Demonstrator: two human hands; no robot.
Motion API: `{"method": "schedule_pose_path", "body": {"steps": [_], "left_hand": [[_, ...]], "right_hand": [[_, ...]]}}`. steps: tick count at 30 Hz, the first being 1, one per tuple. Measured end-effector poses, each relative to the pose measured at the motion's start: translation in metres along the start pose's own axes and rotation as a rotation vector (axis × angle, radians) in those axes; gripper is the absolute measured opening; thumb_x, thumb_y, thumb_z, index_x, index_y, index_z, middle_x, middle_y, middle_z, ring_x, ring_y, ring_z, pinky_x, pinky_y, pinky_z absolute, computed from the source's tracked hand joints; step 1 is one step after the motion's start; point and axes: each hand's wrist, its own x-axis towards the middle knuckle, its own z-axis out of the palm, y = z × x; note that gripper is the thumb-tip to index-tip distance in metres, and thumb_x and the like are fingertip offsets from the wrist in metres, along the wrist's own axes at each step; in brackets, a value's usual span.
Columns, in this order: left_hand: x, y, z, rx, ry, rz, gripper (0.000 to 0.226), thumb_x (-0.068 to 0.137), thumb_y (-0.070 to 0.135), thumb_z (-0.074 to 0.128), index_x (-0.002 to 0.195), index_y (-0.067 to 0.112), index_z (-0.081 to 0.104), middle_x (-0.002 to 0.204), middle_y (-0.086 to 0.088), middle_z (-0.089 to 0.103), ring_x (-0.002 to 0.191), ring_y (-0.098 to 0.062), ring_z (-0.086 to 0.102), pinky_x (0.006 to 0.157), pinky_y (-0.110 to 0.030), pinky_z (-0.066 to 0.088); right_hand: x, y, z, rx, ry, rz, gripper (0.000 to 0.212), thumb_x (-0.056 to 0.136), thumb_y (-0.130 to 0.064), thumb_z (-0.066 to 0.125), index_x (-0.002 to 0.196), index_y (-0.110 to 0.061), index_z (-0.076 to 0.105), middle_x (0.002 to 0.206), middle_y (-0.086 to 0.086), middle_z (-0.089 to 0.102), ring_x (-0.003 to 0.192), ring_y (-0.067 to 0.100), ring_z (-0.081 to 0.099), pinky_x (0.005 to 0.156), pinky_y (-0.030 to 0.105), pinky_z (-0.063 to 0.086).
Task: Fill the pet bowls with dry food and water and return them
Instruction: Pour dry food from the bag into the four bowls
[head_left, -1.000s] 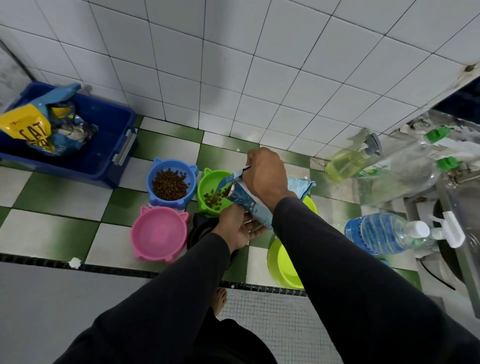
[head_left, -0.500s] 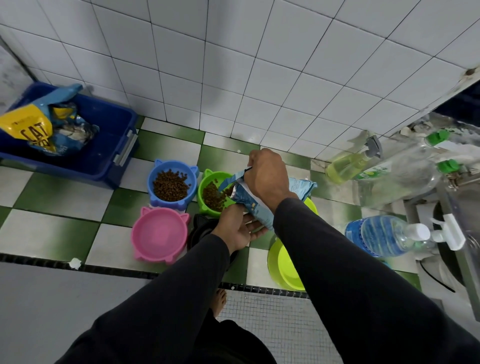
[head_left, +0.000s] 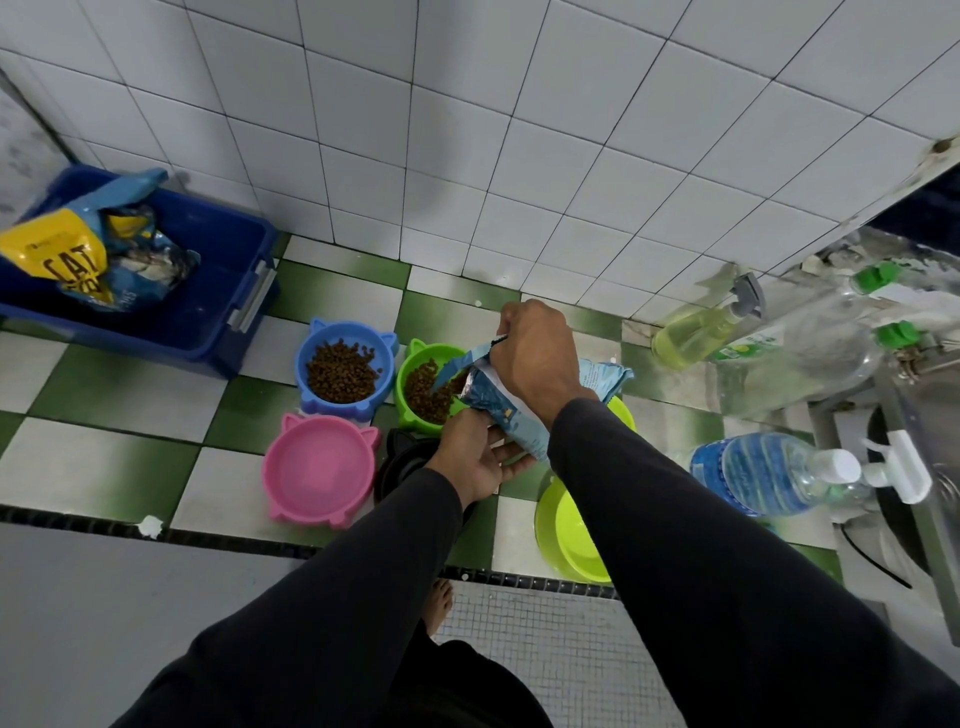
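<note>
A small blue food pouch is being held tilted over a green cat-eared bowl, its torn mouth pointing down and left into the bowl. The pouch is being gripped from above by the right hand, fingers curled tightly round its upper end. It is being supported from beneath by the left hand, palm up, fingers loosely bent round the pouch's lower edge. Brown kibble is lying in the green bowl, directly under the pouch's opening.

Just to the left, a blue cat-eared bowl is sitting filled with kibble. In front of it, an empty pink cat-eared bowl is resting on the green-and-white checked floor. A black bowl is being partly hidden by the left wrist. A lime-yellow bowl is standing near the right forearm.

At far left, a large cat-food bag is lying in a blue bin. At right, a water bottle is lying on its side, with a spray bottle beyond it against the white tiled wall.
</note>
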Motion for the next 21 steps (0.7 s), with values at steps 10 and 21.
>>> {"method": "schedule_pose_path", "body": {"steps": [10,21], "left_hand": [[-0.0025,-0.0013,0.0037,-0.003,-0.002,-0.001,0.025,0.107,0.022,0.044,0.113,0.018,0.068,0.113,-0.006,0.074,0.099,-0.031,0.069,0.071,-0.045,0.057],[-0.0035,-0.0013,0.0022,-0.023,-0.020,-0.054,0.024,0.103,0.022,0.048,0.109,0.016,0.070,0.097,-0.005,0.080,0.103,-0.030,0.068,0.071,-0.043,0.056]], "right_hand": [[-0.0013,0.0048,-0.0003,0.022,0.000,0.003,0.011,0.076,-0.008,0.074,0.085,-0.008,0.066,0.088,0.009,0.063,0.077,0.025,0.055,0.062,0.028,0.035],[-0.0006,0.0084,0.0005,0.020,0.015,-0.008,0.016,0.076,-0.014,0.080,0.081,-0.010,0.065,0.082,0.003,0.056,0.075,0.022,0.051,0.061,0.027,0.033]]}}
